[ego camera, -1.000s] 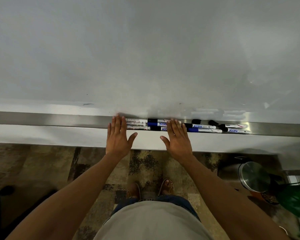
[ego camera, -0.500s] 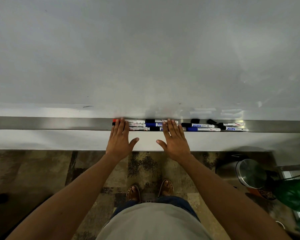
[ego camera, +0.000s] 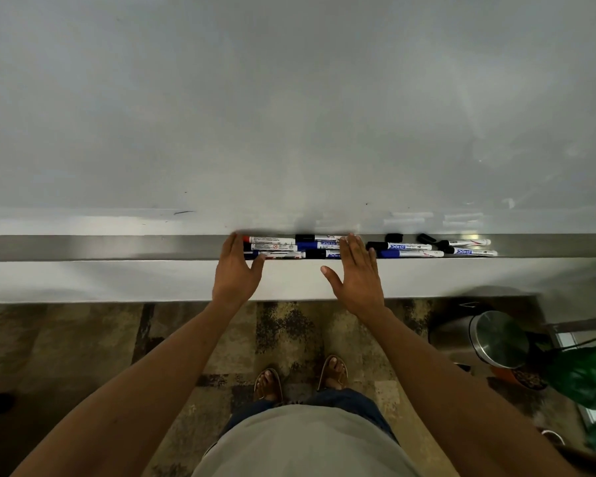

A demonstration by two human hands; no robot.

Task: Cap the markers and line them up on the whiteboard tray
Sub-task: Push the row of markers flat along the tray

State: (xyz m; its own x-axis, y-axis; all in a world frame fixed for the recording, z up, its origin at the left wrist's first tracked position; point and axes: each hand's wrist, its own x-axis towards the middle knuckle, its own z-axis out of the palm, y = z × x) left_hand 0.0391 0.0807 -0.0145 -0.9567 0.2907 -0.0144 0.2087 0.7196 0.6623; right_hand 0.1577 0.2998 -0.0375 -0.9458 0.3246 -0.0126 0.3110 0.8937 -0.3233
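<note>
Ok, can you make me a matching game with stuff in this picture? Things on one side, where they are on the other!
Things:
1. left hand
2. right hand
3. metal bin
4. loose black cap

Places:
A. on the floor, lower right
B. at the left end of the marker bunch
C. alone in the tray, right of both hands
D. fingers over the middle of the markers

Pairs: 1-B, 2-D, 3-A, 4-C

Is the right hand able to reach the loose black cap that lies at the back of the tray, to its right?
Probably yes. The right hand rests open at the tray, and the loose black cap lies uncovered a little to its right, with only low markers beside it.
</note>
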